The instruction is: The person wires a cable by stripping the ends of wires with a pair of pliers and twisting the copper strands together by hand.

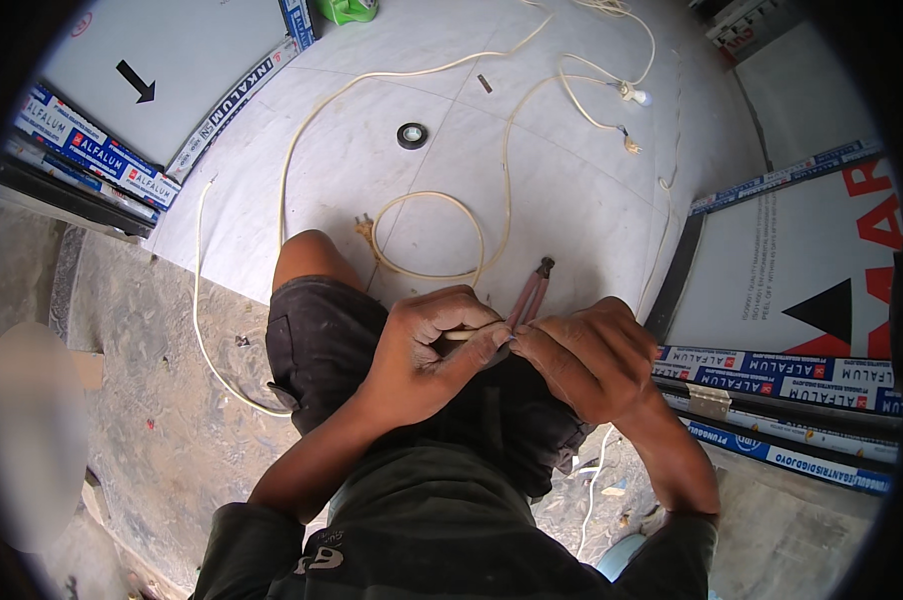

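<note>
My left hand (422, 345) is closed around a cream electrical cable (461, 335), whose end points right between thumb and forefinger. The fingers of my right hand (592, 355) are pinched together at that cable end, where a small bit of blue wire (513, 338) shows. Both hands meet above my lap, their fingertips nearly touching. Just beyond them is a pair of pliers (532, 290) with reddish handles and dark jaws; the handle ends are hidden behind my fingers.
A looped cream cable with a two-pin plug (365, 229) lies on the pale tiles (372, 100). Farther off are a roll of black tape (412, 135), a white bulb (634, 94) and another plug (631, 144). Wrapped panels (812, 270) flank both sides.
</note>
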{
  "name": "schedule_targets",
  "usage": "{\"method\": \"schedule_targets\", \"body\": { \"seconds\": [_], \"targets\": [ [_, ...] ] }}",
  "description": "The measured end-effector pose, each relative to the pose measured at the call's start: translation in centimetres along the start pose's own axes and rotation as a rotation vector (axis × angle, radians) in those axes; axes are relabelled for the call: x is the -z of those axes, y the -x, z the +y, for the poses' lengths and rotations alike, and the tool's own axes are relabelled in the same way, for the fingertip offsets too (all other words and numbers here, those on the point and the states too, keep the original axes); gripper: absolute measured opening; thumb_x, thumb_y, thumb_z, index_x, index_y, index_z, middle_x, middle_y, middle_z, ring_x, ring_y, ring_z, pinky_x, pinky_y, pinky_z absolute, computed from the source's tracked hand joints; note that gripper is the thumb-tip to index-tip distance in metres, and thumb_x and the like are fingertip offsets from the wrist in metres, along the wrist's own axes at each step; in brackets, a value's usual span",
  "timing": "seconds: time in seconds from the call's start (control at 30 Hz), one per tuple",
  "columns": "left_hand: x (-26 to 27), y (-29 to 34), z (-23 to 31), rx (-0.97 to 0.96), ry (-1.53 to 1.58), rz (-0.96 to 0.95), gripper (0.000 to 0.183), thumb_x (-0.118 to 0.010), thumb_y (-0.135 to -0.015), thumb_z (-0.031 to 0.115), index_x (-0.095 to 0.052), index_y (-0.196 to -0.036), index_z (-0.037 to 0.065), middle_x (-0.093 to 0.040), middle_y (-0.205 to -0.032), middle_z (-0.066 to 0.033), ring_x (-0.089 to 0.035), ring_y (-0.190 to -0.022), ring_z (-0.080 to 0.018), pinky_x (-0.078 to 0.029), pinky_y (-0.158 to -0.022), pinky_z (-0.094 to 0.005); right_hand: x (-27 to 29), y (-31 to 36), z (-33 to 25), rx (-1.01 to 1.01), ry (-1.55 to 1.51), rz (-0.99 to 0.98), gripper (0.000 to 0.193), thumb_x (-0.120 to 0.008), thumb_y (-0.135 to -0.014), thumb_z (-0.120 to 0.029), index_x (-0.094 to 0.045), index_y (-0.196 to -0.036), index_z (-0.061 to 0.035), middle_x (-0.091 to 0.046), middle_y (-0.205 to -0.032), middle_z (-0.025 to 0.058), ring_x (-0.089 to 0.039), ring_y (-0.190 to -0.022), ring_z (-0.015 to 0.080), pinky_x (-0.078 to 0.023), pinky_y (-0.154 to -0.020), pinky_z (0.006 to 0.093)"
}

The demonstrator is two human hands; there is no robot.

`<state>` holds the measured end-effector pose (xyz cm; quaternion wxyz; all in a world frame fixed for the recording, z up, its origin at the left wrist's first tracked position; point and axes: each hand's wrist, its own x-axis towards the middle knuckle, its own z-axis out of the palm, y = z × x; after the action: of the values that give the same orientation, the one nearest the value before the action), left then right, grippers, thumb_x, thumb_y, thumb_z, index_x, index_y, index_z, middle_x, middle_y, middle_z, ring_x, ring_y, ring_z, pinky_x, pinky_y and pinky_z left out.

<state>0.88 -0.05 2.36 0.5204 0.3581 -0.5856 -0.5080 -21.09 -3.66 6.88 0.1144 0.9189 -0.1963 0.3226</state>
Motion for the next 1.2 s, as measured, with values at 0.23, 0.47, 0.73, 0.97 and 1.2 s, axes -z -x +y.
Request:
{"method": "schedule_targets", "body": {
  "seconds": [0.23, 0.47, 0.73, 0.97, 1.2],
  "targets": [
    [0.1, -0.3, -0.3, -0.322, -0.337, -0.014, 0.008, -0.075, -0.088, 0.001, -0.071, -0.093, -0.004, -0.067, -0.081, -0.0128, -0.065, -0.069, -0.0205, -0.050, -0.063, -0.0308, 0.9, 1.1, -2.0, -1.510, -1.473, -0.399, 0.018, -0.068, -0.096, -0.025, -0.067, -0.093, -0.0074, -0.063, -0.077, 0.0036, -0.058, -0.056, 0.0131, -0.041, -0.047, 0.0260],
    [0.1, -0.1, -0.9, -0.124, -0.116, 0.043, 0.005, -0.073, -0.091, 0.001, -0.072, -0.093, -0.004, -0.068, -0.083, -0.0111, -0.064, -0.072, -0.0161, -0.049, -0.066, -0.0281, 0.3, 0.4, -1.9, -1.011, -0.889, -0.105, 0.021, -0.067, -0.097, -0.026, -0.068, -0.097, -0.0050, -0.066, -0.083, 0.0056, -0.061, -0.060, 0.0136, -0.046, -0.050, 0.0253],
    [-0.2, -0.3, -0.7, -0.063, -0.063, 0.007, 0.007, -0.073, -0.093, 0.003, -0.072, -0.093, -0.004, -0.067, -0.085, -0.0100, -0.062, -0.073, -0.0145, -0.048, -0.066, -0.0279, 0.6, 0.9, -0.1, -0.031, -0.033, -0.073, 0.025, -0.083, -0.079, -0.012, -0.075, -0.102, -0.0034, -0.070, -0.093, 0.0056, -0.070, -0.071, 0.0172, -0.055, -0.056, 0.0289],
    [-0.3, -0.5, -1.0, -0.129, -0.208, -0.031, 0.008, -0.074, -0.093, 0.003, -0.071, -0.094, -0.004, -0.066, -0.084, -0.0105, -0.063, -0.073, -0.0157, -0.048, -0.067, -0.0285, 0.3, 0.8, -2.4, -1.140, -1.061, -0.278, 0.010, -0.070, -0.092, -0.013, -0.066, -0.090, -0.0041, -0.063, -0.080, 0.0053, -0.061, -0.061, 0.0162, -0.048, -0.050, 0.0302],
    [1.4, -0.4, -1.2, -0.059, -0.159, 0.101, 0.007, -0.073, -0.094, 0.004, -0.072, -0.095, -0.003, -0.065, -0.080, -0.0076, -0.059, -0.071, -0.0130, -0.046, -0.064, -0.0277, 0.7, 2.8, -2.6, -1.287, -1.158, -0.031, 0.012, -0.063, -0.097, -0.014, -0.066, -0.093, -0.0032, -0.066, -0.083, 0.0043, -0.059, -0.060, 0.0141, -0.047, -0.050, 0.0270]
  ]
}}
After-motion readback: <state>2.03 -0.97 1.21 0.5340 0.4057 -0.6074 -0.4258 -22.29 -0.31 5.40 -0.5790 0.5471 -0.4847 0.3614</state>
